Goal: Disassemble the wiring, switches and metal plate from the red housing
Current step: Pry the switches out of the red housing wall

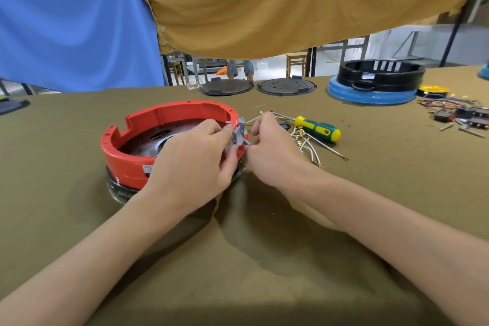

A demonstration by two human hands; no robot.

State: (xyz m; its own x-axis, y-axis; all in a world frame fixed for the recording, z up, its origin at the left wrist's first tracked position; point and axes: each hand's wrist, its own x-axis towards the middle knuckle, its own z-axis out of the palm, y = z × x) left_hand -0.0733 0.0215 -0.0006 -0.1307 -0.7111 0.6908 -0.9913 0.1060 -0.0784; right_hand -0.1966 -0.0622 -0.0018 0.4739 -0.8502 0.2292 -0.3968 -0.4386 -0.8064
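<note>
We see a round red housing sitting on a table with an olive cloth, a little left of the middle. Inside the housing there is a dark metal plate with a shiny ring in its middle. Our left hand reaches over the right side of the housing, and its fingers and thumb pinch a small grey switch part at the rim. Our right hand is just beside it, with its fingers curled and pinching a thin metal bit that sticks out of that grey part. Behind the right hand lie loose white wires with little gold ends, and a screwdriver with a yellow and green handle lies near them. Far at the back of the table we see two dark round lids side by side. To the right of them a black ring sits on a blue base. At the far right edge there is a pile of colored wires and small black switches. Blue cloth and tan cloth hang behind the table.
</note>
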